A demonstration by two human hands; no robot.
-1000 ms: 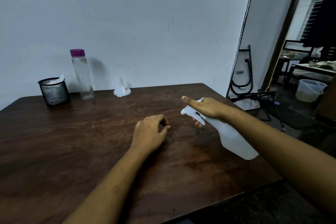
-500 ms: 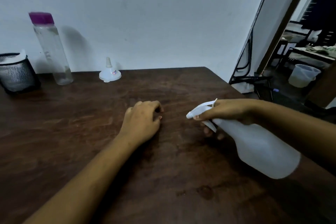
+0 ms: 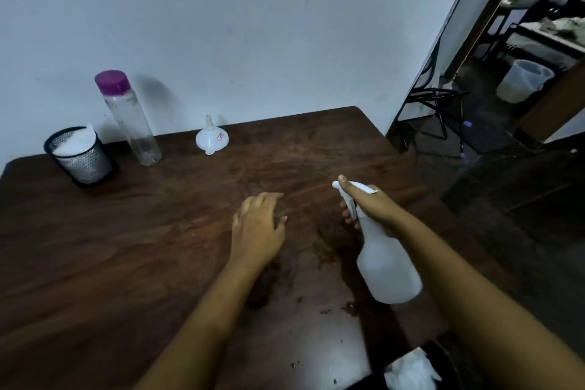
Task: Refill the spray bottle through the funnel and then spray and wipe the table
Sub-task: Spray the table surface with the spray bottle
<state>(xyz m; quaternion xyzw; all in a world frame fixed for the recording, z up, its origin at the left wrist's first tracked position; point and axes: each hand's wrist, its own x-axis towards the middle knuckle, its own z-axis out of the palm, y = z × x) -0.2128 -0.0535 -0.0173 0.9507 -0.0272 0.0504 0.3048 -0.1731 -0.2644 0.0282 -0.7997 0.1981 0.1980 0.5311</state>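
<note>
Spray bottle (image 3: 387,266): likely light, stiff plastic; being gripped at neck by right hand (image 3: 370,204) near table (image 3: 142,231) right edge; left hand (image 3: 256,226) being rested slack, empty.

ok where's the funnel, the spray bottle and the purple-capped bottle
funnel (image 3: 210,138): head view, on its wide white cone
spray bottle (image 3: 387,266): head view, on its white body
purple-capped bottle (image 3: 134,123): head view, on its clear wall
</note>
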